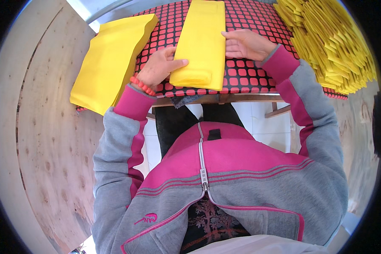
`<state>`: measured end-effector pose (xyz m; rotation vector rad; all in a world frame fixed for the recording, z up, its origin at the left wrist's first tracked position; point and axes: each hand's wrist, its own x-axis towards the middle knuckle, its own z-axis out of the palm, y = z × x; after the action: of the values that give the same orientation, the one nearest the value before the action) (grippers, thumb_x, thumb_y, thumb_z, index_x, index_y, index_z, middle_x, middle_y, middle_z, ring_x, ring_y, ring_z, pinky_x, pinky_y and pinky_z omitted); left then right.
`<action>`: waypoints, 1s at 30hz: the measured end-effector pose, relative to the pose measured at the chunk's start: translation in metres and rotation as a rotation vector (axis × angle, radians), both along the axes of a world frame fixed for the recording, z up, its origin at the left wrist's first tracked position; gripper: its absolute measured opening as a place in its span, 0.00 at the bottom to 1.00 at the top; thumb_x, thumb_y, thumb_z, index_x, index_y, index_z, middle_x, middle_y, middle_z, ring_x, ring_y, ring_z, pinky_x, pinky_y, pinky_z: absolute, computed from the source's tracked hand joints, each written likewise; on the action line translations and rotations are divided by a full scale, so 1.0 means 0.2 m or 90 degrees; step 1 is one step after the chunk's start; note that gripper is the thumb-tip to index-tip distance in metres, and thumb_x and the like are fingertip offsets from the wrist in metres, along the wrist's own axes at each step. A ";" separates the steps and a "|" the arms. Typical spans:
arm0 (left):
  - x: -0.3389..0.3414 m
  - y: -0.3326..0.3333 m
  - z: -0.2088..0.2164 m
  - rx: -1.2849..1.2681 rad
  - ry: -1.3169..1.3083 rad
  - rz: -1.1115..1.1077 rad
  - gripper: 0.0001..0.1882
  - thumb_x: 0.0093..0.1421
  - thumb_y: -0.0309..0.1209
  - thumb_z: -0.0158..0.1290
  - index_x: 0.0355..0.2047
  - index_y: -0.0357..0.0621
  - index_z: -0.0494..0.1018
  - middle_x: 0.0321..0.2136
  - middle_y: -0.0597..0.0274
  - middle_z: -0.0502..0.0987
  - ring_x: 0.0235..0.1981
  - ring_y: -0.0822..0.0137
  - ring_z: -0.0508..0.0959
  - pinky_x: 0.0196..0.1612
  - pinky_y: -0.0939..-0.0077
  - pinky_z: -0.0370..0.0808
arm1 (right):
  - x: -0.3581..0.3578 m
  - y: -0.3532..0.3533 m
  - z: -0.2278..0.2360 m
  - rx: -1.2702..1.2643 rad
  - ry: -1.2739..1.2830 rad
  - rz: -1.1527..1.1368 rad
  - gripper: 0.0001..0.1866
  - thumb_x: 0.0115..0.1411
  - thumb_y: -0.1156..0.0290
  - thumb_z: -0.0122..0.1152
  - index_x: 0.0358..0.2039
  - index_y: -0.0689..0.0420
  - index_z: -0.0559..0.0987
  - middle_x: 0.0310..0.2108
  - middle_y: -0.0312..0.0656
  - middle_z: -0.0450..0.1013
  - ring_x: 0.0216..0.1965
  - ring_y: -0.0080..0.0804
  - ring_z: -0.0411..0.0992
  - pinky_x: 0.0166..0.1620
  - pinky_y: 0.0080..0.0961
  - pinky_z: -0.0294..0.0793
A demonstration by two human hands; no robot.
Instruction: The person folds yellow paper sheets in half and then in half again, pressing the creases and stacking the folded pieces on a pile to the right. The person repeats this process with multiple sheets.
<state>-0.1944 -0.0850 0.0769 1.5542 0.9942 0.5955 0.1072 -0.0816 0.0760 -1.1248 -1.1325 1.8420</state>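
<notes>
A long, flat-folded piece of yellow cloth-like material (pixel 203 42) lies on the table in front of me, with a smaller folded flap at its near end. My left hand (pixel 158 65), with a red bead bracelet at the wrist, pinches its left edge, thumb on top and fingers partly hidden beneath. Along the right edge, my right hand (pixel 247 44) has its palm turned up, fingers stretched out and thumb apart, the tips touching the edge. Left of these hands rests a wider stack of flat yellow material (pixel 114 59).
A red-and-black checked cover (pixel 252 76) lies over the table. At the far right stands a tall heap of folded yellow pieces (pixel 332 46). A pale wooden board (pixel 51 139) rises on the left. Beneath the table show wooden legs and white floor tiles (pixel 262 127).
</notes>
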 end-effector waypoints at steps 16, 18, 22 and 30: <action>0.09 -0.16 -0.07 0.669 0.416 -0.101 0.35 0.67 0.43 0.53 0.69 0.39 0.60 0.71 0.42 0.57 0.72 0.44 0.57 0.72 0.44 0.52 | -0.14 0.42 -0.07 0.899 -0.492 -0.093 0.18 0.71 0.60 0.54 0.51 0.61 0.79 0.48 0.45 0.80 0.49 0.44 0.78 0.52 0.37 0.77; 0.08 -0.17 -0.07 0.613 0.460 -0.157 0.39 0.67 0.47 0.52 0.72 0.42 0.56 0.73 0.43 0.54 0.74 0.45 0.53 0.73 0.45 0.49 | -0.27 0.45 -0.12 1.024 -0.472 -0.079 0.19 0.71 0.61 0.53 0.54 0.60 0.78 0.55 0.47 0.77 0.56 0.49 0.74 0.59 0.41 0.73; 0.06 -0.12 -0.08 0.594 0.445 -0.185 0.43 0.64 0.50 0.55 0.73 0.43 0.56 0.73 0.44 0.53 0.74 0.45 0.53 0.73 0.44 0.48 | -0.37 0.53 -0.22 1.042 -0.574 0.150 0.24 0.72 0.57 0.50 0.61 0.58 0.75 0.65 0.48 0.68 0.67 0.46 0.64 0.67 0.45 0.62; 0.05 0.09 -0.03 0.572 0.448 -0.195 0.46 0.56 0.51 0.63 0.71 0.46 0.60 0.72 0.44 0.57 0.73 0.46 0.58 0.72 0.45 0.52 | -0.22 0.96 -0.23 0.894 -0.648 0.167 0.30 0.74 0.51 0.46 0.67 0.57 0.70 0.73 0.46 0.59 0.74 0.43 0.53 0.73 0.45 0.50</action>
<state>-0.1834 -0.0678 0.0717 2.7833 1.0012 0.2631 0.0626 0.1108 0.0294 -0.9203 -2.5551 0.0874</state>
